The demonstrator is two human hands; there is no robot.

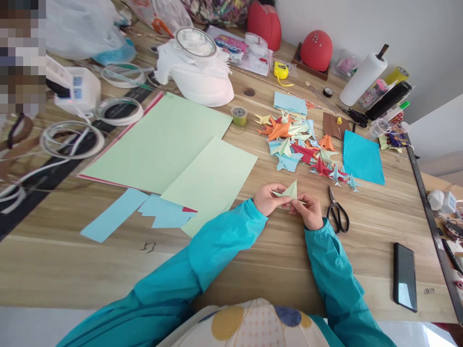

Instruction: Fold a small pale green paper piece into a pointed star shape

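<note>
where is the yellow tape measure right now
In the head view, the yellow tape measure lies toward the top, right of centre, just beyond the light blue paper and left of the red dome.

Folded pale-green paper, one point upward

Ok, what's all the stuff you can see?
folded piece: one, pale green, front centre
folded pile: many, mixed colours, beyond it
scissors: one, black-handled, right of centre
sheets: at least two, pale green, left
cut papers: several, light blue, near left
square: one, bright blue, right of pile
spool: one, yellow-green, left of pile
tape measure: one, yellow, back
domes: two, red, back
phone: one, black, right
bundle: one, white, back
table: one, wood-brown, underneath
clutter: uncounted, mixed, edges
left hand: one, teal-sleeved, on piece
right hand: one, teal-sleeved, on piece
</note>
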